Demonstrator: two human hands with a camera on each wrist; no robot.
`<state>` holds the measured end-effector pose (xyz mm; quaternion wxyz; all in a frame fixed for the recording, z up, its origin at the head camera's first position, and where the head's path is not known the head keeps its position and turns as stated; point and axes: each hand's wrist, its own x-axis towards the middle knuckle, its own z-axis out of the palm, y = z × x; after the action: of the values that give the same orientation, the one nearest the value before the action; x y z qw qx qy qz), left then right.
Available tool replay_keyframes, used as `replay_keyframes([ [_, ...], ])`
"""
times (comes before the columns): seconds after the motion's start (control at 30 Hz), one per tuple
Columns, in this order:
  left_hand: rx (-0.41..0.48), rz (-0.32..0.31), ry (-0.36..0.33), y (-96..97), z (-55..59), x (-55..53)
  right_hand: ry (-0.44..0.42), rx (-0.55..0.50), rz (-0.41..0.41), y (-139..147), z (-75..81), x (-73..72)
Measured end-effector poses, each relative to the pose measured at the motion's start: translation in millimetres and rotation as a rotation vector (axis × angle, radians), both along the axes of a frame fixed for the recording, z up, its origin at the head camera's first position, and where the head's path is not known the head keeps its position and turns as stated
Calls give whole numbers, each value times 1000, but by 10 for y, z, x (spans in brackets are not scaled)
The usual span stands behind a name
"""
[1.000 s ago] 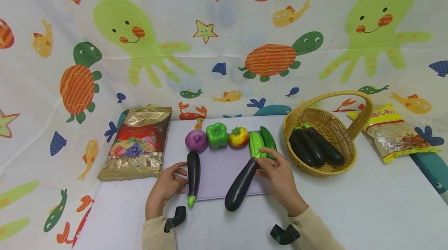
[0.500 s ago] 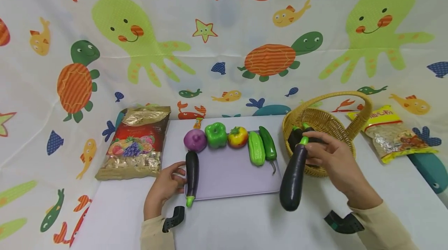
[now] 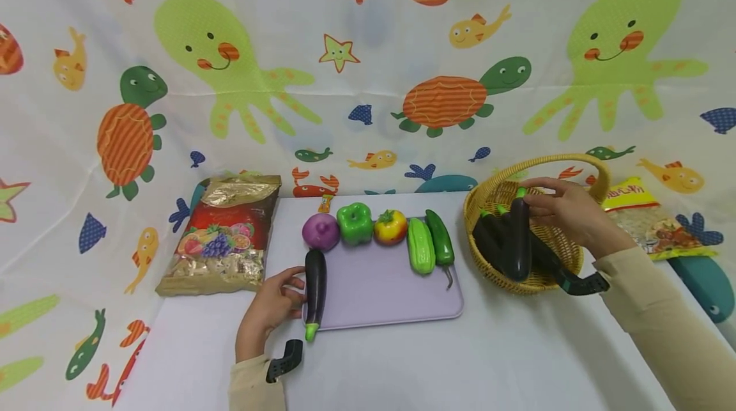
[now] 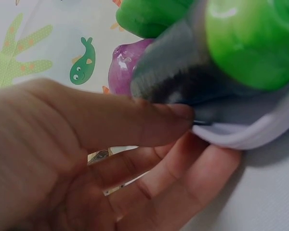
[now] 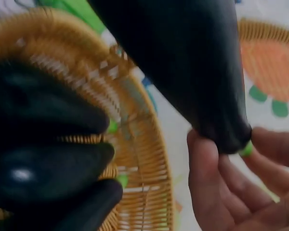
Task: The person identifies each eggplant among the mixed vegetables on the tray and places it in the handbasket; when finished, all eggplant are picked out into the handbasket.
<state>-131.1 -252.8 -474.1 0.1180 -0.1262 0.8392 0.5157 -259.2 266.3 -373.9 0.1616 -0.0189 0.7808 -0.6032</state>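
My right hand [image 3: 566,214] pinches an eggplant [image 3: 520,241] by its green stem end, hanging it over the wicker basket [image 3: 470,238]. In the right wrist view its thumb and fingers close round the narrow end of the held eggplant [image 5: 188,62], and several other eggplants [image 5: 43,168] lie in the basket beside it. My left hand [image 3: 271,305] holds the left edge of the lilac tray [image 3: 379,296]; in the left wrist view the thumb [image 4: 159,120] lies over the tray rim with fingers beneath. Another eggplant [image 3: 315,283] lies along that edge, stem toward me.
Along the tray's back sit a purple onion [image 3: 321,232], a green bell pepper [image 3: 355,224] and a red-yellow tomato-like piece [image 3: 391,227]. A light green gourd [image 3: 421,246] and a green chili [image 3: 439,238] lie right. Bags flank them: red-gold [image 3: 224,238], yellow [image 3: 650,222].
My right hand has carried the eggplant from over the tray's front right, rightward and away from me, to above the basket. My left hand has stayed at the tray's left edge.
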Motion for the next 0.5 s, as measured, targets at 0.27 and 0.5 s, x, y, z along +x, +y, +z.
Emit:
replay_keyframes([
  [0.27, -11, 3, -2, -6, 7, 4, -51, 133, 188, -27, -75, -409],
  [0.5, -5, 15, -12, -12, -11, -3, -102, 155, 307, -64, -219, -636],
])
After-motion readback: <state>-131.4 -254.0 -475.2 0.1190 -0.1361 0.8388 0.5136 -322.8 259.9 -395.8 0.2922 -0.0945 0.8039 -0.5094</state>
